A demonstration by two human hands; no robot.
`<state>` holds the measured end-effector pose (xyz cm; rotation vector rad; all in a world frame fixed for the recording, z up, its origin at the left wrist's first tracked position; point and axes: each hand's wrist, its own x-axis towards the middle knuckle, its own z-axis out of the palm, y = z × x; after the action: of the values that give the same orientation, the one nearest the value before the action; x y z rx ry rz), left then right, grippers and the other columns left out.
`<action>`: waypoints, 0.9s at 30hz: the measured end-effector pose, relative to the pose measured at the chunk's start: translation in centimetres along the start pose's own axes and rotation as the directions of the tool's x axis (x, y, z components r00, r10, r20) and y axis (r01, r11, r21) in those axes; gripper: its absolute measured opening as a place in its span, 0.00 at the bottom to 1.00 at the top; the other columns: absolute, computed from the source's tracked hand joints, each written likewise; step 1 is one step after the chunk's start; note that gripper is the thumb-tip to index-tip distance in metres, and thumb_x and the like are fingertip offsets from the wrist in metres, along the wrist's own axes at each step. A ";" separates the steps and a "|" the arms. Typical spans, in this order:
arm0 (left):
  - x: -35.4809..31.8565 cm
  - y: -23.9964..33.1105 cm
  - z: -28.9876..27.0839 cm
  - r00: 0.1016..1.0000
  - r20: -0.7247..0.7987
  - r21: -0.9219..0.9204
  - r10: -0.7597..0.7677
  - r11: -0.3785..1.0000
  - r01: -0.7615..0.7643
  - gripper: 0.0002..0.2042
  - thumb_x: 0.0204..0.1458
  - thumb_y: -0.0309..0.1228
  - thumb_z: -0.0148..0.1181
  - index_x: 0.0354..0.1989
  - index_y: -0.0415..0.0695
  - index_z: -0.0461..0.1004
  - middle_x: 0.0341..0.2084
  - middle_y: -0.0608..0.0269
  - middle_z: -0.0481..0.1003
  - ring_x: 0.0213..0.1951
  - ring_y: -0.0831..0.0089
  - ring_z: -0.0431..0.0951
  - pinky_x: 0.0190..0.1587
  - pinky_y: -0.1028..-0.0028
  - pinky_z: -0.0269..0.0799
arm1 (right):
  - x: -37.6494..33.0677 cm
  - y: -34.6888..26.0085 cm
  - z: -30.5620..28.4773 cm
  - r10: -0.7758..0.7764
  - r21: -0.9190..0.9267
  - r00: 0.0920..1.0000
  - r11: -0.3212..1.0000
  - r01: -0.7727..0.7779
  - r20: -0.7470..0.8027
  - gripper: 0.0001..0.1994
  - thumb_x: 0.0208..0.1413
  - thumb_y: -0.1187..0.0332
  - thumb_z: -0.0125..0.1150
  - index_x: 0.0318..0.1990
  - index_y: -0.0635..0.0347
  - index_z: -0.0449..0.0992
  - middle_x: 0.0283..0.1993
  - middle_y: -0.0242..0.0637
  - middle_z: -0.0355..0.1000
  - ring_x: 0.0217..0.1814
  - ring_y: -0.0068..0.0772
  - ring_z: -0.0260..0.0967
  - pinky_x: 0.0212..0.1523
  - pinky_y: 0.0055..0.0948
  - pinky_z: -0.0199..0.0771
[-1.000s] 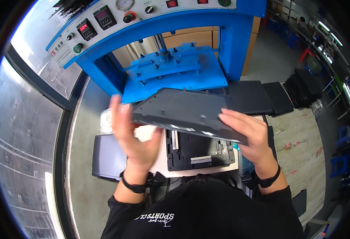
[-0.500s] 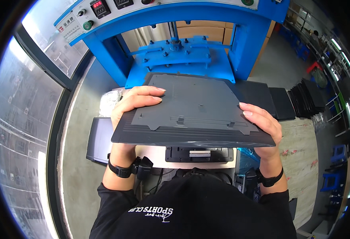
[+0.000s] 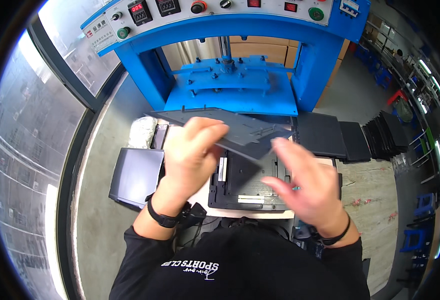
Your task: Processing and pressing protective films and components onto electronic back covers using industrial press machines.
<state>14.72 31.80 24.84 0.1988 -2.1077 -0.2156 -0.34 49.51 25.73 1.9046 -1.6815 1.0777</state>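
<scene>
A dark grey plastic panel point(image 3: 242, 129), with small clips and ribs on its upper face, is held tilted in the air in front of a blue press. My left hand point(image 3: 187, 157) is closed on the panel's near left edge, fingers bent over it. Close by the panel's right corner, my right hand point(image 3: 307, 182) has its thumb and fingers apart. It is slightly blurred and looks free of the panel. Below both hands lies a black fixture point(image 3: 220, 201) with pale metal strips, partly hidden by the panel and its shadow.
The blue press point(image 3: 230, 102) stands ahead, with a control panel point(image 3: 180, 15) of knobs and switches. At left, a flat grey panel point(image 3: 137, 170) lies near a clear plastic bag point(image 3: 142, 132). Black panels point(image 3: 322, 135) lie at right, beside a leaning stack point(image 3: 387, 130).
The panel has turned and moved away from me, uncovering the fixture. My right hand has let go of its right edge; the left hand has shifted inward, still gripping.
</scene>
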 end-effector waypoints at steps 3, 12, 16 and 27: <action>0.7 2.3 0.9 0.992 0.088 0.054 0.094 0.994 -0.099 0.18 0.27 0.13 0.59 0.33 0.39 0.75 0.32 0.56 0.75 0.31 0.59 0.78 0.30 0.73 0.74 | 0.2 0.5 1.4 0.015 -0.079 0.998 0.997 -0.020 -0.057 0.21 0.36 0.78 0.65 0.44 0.65 0.74 0.41 0.46 0.74 0.27 0.36 0.75 0.25 0.27 0.74; -0.8 -2.5 -1.7 0.945 -0.294 -0.064 -0.142 0.990 0.129 0.41 0.34 0.14 0.68 0.61 0.44 0.56 0.54 0.50 0.65 0.48 0.65 0.73 0.46 0.76 0.72 | -2.5 4.9 0.5 -0.022 0.163 0.955 0.984 0.074 -0.296 0.14 0.41 0.83 0.59 0.40 0.67 0.74 0.40 0.52 0.75 0.37 0.44 0.76 0.38 0.28 0.76; -0.8 -1.8 -2.2 0.874 -0.275 -0.448 -0.402 0.858 0.253 0.38 0.31 0.14 0.69 0.57 0.42 0.61 0.50 0.54 0.67 0.47 0.65 0.72 0.48 0.72 0.70 | -2.8 4.9 0.3 -0.024 0.141 0.949 0.987 0.072 -0.315 0.14 0.43 0.83 0.59 0.41 0.67 0.74 0.40 0.53 0.75 0.38 0.44 0.76 0.39 0.28 0.76; -3.3 1.5 1.6 0.893 0.450 0.020 0.003 1.000 -0.014 0.21 0.32 0.16 0.56 0.41 0.45 0.75 0.36 0.57 0.76 0.38 0.59 0.76 0.48 0.63 0.70 | -3.4 3.1 0.0 -0.009 0.100 0.991 0.995 0.023 -0.137 0.07 0.47 0.81 0.57 0.36 0.69 0.74 0.36 0.53 0.75 0.38 0.43 0.76 0.41 0.31 0.75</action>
<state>14.99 34.12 21.60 0.1632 -2.5744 -0.2511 -3.26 51.08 22.54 1.8558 -1.5613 1.2782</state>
